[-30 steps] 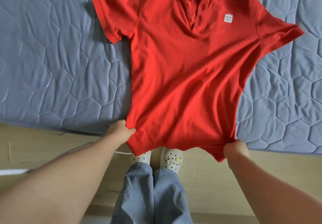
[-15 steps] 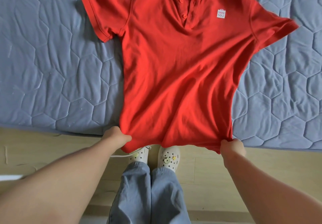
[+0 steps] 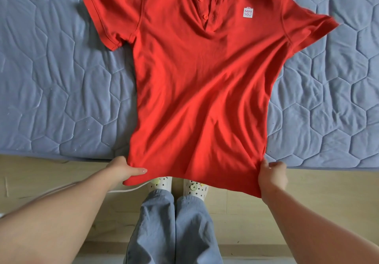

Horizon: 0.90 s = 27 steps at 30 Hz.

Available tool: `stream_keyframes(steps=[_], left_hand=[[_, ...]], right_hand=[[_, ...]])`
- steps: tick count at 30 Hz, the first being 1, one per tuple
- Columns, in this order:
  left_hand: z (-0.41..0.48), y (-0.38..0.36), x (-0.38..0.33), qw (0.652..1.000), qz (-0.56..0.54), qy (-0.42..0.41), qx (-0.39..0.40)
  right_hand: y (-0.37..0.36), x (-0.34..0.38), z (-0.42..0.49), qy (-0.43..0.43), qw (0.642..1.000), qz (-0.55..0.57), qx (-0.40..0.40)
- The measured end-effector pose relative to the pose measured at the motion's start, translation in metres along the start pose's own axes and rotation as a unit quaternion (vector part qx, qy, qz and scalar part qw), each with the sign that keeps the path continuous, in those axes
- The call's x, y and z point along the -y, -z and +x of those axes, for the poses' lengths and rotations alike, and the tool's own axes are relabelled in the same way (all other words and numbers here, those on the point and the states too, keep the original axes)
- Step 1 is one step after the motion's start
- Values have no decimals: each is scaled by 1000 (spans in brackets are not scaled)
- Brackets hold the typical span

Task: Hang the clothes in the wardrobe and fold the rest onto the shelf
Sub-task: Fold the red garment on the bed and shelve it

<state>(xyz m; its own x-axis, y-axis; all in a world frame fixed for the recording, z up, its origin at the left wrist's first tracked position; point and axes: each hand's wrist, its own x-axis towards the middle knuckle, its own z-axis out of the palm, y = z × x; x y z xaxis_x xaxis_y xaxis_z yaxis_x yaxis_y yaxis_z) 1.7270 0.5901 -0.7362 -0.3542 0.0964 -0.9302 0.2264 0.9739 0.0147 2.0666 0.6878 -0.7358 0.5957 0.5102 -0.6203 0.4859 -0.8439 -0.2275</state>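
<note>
A red polo shirt (image 3: pixel 201 91) with a small white chest logo lies front up on the blue-grey quilted mattress (image 3: pixel 51 79). Its collar points away from me and both short sleeves are spread out. The hem hangs over the mattress's near edge. My left hand (image 3: pixel 121 169) pinches the hem's left corner, thumb on top. My right hand (image 3: pixel 271 174) grips the hem's right corner. The cloth between them is pulled fairly taut.
The mattress edge (image 3: pixel 51 157) runs across the view just beyond my hands. Below it is light wooden floor (image 3: pixel 328 198) with a white cable (image 3: pixel 123 190) at the left. My legs in blue-grey trousers and white clogs (image 3: pixel 178 185) stand under the hem.
The shirt has been drawn toward me and smoothed; its hem now hangs further past the mattress edge. Both hands have kept hold of the hem corners.
</note>
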Motion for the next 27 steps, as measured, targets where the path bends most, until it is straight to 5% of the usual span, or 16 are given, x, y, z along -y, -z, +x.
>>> stream_keyframes(steps=[6,14,22,27], left_hand=[[-7,-1,-3,1000,-11,-9,-20],[-19,7,19,992,-117,-25,-44],[-13,5,16,992,115,46,-2],[-8,16,-18,973,224,28,-41]], right_hand=[[7,-19,-6,67,995,-50,46],[27,-23,9,1,994,-109,-25],[26,-19,1,-64,977,-196,44],[22,12,-13,-22,974,-211,82]])
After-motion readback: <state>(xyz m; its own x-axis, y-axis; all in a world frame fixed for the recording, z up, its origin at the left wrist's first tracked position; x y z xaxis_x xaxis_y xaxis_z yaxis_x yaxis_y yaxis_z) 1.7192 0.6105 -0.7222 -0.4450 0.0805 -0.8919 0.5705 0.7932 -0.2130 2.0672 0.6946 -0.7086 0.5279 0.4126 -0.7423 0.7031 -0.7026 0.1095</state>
